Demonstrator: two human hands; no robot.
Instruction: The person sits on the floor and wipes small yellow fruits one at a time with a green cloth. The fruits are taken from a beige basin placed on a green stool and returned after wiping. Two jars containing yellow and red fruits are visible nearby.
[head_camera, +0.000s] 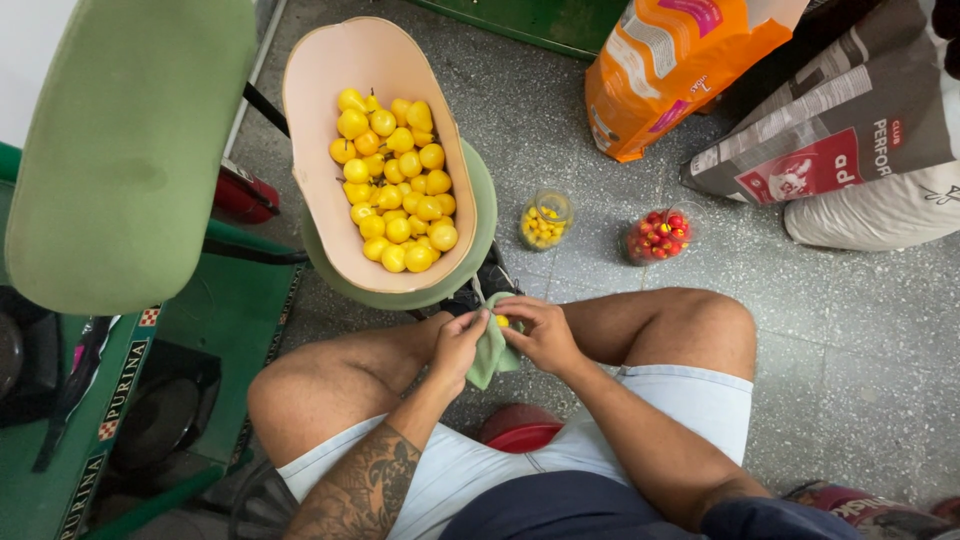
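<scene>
Left hand (458, 343) and right hand (543, 335) meet between knees, fingers pinched shut on green cloth (490, 352) around small yellow pepper (502, 321). Forearms converge. Pink tub (310, 120) of yellow peppers at 11 o'clock; two jars on floor (850, 330) at 1 o'clock.

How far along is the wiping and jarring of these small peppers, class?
Done: a jar of yellow peppers and a jar of red peppers stand partly filled on the floor. In hand: left hand and right hand rub one yellow pepper with a green cloth. Left: the pink tub holds many more.
</scene>
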